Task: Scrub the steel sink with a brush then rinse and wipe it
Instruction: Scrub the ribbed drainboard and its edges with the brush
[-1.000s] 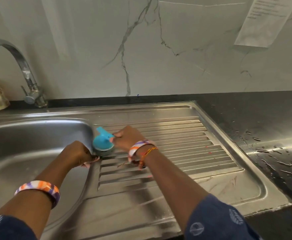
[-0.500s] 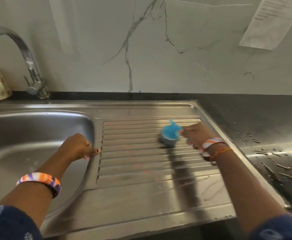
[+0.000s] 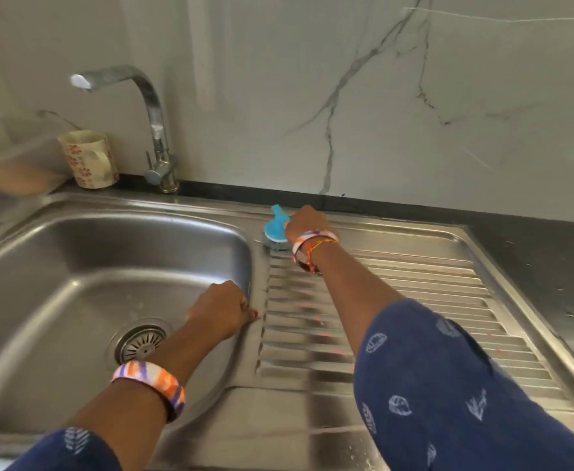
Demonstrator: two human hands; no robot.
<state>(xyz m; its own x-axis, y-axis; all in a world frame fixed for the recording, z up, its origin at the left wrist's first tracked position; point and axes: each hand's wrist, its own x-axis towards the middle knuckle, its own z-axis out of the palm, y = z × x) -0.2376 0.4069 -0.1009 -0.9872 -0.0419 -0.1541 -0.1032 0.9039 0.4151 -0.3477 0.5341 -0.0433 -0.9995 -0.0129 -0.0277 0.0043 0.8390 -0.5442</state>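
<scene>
The steel sink (image 3: 74, 253) has a deep basin on the left with a round drain (image 3: 141, 342), and a ribbed drainboard (image 3: 414, 300) on the right. My right hand (image 3: 307, 223) grips a blue round scrubbing brush (image 3: 276, 229) and presses it on the drainboard's far left corner, near the back rim. My left hand (image 3: 221, 312) has its fingers curled over the ridge between basin and drainboard, bracing there. Both wrists wear patterned bangles.
A curved steel tap (image 3: 153, 130) stands behind the basin. A floral mug (image 3: 88, 159) sits to its left on the dark counter. A white marble wall runs along the back. Black countertop (image 3: 550, 260) lies to the right of the drainboard.
My right hand carried the brush from the drainboard's right side to its far left back corner. The view swung left, so the basin and tap now show. My left hand stayed on the ridge.
</scene>
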